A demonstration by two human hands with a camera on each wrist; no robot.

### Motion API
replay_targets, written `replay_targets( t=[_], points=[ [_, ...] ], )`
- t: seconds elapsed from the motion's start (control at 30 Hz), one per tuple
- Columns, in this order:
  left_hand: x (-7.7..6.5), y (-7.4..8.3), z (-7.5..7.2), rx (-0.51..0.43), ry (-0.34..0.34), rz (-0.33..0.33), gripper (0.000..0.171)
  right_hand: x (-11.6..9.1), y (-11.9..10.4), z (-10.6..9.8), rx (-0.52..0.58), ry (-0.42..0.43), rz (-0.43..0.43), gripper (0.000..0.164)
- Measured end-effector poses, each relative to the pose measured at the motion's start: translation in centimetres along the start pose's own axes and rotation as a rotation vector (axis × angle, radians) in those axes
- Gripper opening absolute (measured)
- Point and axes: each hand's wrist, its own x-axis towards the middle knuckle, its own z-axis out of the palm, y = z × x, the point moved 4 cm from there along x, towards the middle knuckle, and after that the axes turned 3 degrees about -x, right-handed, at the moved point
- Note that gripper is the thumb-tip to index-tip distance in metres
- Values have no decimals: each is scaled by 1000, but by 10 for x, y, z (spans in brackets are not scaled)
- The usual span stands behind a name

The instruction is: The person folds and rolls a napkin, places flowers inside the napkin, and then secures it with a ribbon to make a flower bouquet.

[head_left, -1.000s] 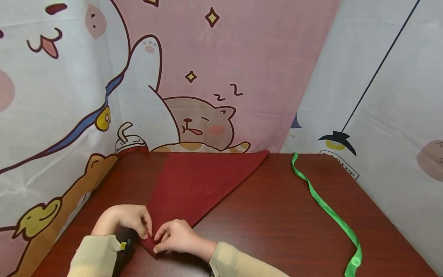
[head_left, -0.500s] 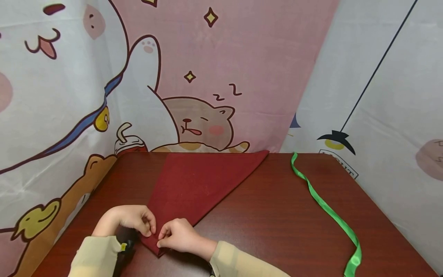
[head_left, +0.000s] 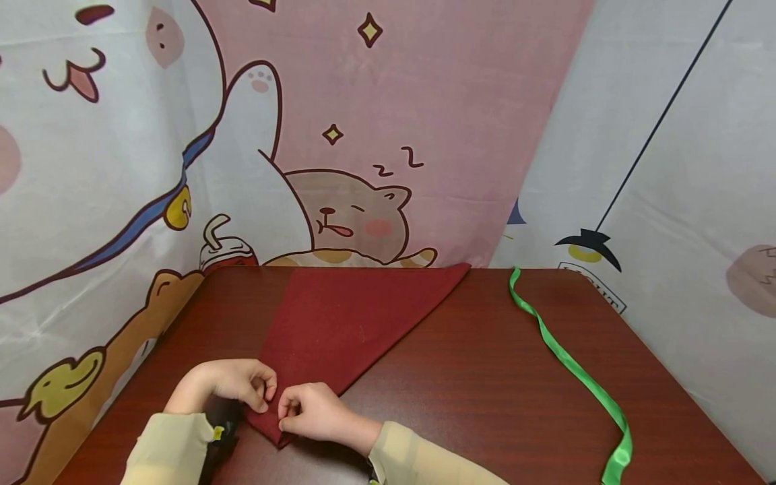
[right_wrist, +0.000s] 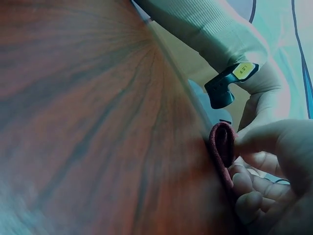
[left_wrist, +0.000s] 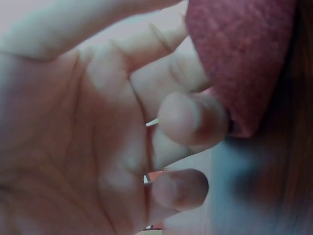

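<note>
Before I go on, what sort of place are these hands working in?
Probably an indoor tabletop workspace, screened off, though the room beyond is hidden. A reddish-brown table has cartoon-printed hangings behind and beside it, with a red cloth and a green ribbon lying on top.

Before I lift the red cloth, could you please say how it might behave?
The red cloth is probably floppy: its edge curls into a loop by the right hand. Its matte, fuzzy surface suggests little slipping. That loop may unroll if released.
</note>
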Motion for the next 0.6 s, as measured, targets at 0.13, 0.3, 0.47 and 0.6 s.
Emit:
replay_targets(
  t=[0.13,0.3,0.47,0.6],
  points=[
    [1,0,0,3,2,-4,16,-1,1,2,24,-4,44,17],
    [1,2,1,10,13,-3,16,0,0,2,-44,1,14,18],
    [1,2,1,3,25,-8,17,0,0,1,-56,-7,-11,17],
    [1,2,-1,-7,20,10,17,1,0,1,-116,-10,-25,14]
  ],
)
